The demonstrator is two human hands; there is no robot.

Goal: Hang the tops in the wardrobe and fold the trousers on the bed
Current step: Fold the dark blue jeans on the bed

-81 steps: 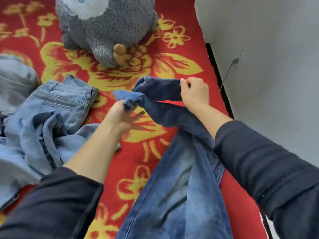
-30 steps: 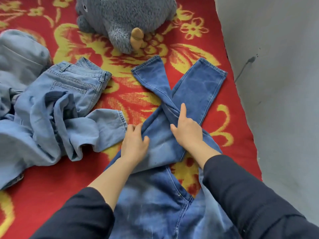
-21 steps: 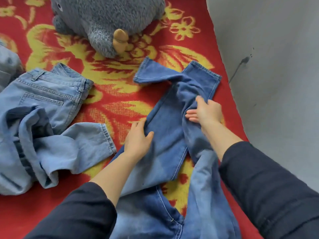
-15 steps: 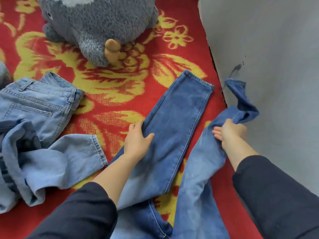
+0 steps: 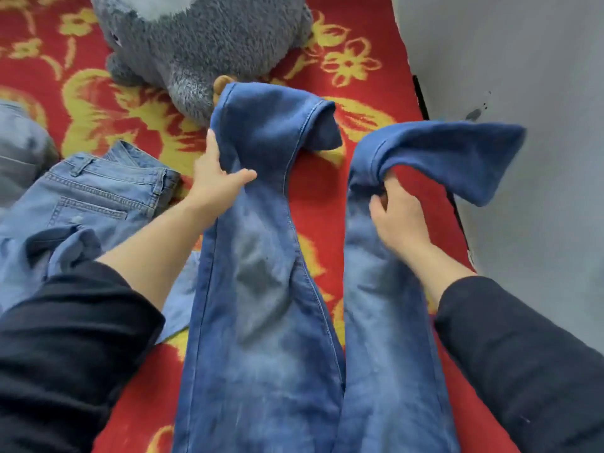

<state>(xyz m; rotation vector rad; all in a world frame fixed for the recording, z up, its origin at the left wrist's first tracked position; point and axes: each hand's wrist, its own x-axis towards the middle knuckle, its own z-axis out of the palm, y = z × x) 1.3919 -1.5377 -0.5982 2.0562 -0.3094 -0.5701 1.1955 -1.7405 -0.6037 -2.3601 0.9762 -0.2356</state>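
Dark blue jeans lie on the red and yellow bed cover, their two legs spread apart and pointing away from me. My left hand grips the outer edge of the left leg, thumb on top of the cloth. My right hand has its fingers curled round a bunched fold of the right leg, whose end is lifted and flops over toward the wall. The left leg's cuff is partly turned over near the plush toy.
A grey plush toy sits at the far side of the bed. Light blue jeans lie crumpled to the left, with another grey-blue garment beyond them. A grey wall runs close along the bed's right edge.
Both jean legs have been pulled apart and lifted. My left hand went from pressing flat on the left leg to gripping its edge; my right hand brought the right leg's end over toward the wall.
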